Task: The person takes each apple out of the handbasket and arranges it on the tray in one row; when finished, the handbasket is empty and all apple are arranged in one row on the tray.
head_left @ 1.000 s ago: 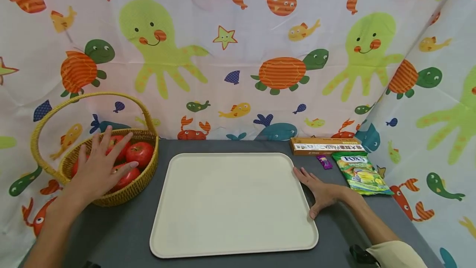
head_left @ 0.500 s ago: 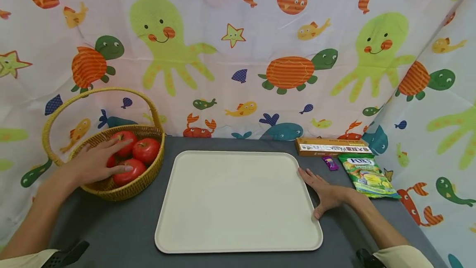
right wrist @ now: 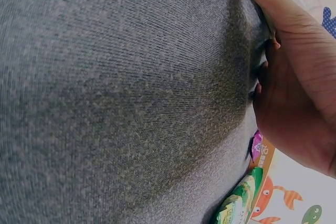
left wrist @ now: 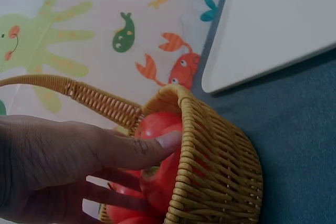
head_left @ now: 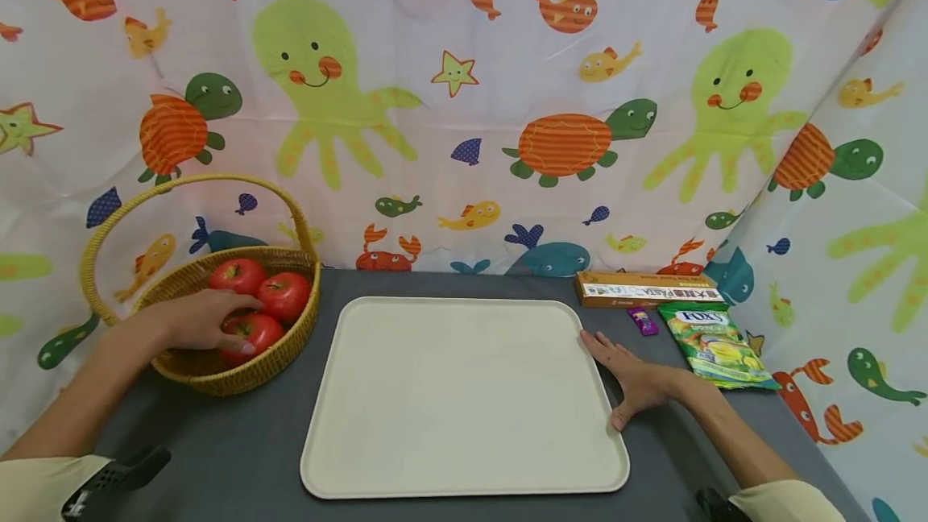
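Note:
My left hand [head_left: 194,321] reaches into the yellow wicker basket [head_left: 250,381] on the left, which has a tall arched handle. Its thumb and fingers curve round the nearest red apple [head_left: 255,333]; in the left wrist view the thumb lies across that apple [left wrist: 161,184] near the basket's rim. Behind it, two more apples show, one at the back [head_left: 238,274] and one to the right [head_left: 285,297]. With fingers spread, my right hand [head_left: 634,379] rests along the right edge of the cream tray [head_left: 464,393], holding nothing.
At the back right lie a long brown box [head_left: 648,290], a small purple wrapped sweet [head_left: 643,321] and a green FOX'S bag [head_left: 716,345]. Behind the grey table [head_left: 239,457] hangs a sea-animal print curtain [head_left: 435,14].
My left hand has come down from above the basket, fingers first spread, then curling round the near apple. My right hand stays at the tray's edge. The head view has shifted slightly.

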{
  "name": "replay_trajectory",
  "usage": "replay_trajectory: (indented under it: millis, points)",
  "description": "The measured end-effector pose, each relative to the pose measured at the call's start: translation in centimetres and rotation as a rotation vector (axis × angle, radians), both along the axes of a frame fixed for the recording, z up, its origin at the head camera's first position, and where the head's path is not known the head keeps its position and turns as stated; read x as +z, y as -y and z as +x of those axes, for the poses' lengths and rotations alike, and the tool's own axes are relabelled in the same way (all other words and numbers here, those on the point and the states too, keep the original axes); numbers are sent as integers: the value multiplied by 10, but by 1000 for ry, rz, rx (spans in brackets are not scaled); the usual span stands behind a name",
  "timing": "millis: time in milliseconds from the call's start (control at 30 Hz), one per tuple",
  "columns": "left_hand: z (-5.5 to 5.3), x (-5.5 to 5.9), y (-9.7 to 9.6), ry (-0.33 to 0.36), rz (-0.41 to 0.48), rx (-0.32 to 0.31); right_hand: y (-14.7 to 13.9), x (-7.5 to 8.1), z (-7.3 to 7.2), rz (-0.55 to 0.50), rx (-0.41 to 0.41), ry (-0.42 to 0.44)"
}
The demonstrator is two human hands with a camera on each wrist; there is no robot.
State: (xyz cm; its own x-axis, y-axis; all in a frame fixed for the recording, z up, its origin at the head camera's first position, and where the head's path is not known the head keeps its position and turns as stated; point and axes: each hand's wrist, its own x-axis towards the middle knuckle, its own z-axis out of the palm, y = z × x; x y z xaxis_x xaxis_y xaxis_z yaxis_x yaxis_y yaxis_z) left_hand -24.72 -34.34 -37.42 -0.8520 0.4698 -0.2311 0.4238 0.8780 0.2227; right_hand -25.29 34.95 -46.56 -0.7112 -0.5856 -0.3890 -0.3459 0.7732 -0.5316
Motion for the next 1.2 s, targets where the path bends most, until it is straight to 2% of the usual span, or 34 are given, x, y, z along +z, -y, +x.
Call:
replay_trajectory:
  millis: [200,533,733,1000,1100,1200]
  points:
    - [4,-6,-3,70,1,-4,-2,-6,7,2,-2,25]
    - [1,-8,-7,79,40,-9,-2,-4,5,-4,-21,9]
    - [2,-9,-7,92,24,7,2,-2,3,-8,-9,19]
    - [4,-10,-8,54,62,22,0,-1,-1,11,-33,16]
    - [5,-10,-7,10,59,41,1,2,1,8,-14,14]
    - [6,-6,-7,-50,46,63,0,4,1,11,-10,5]
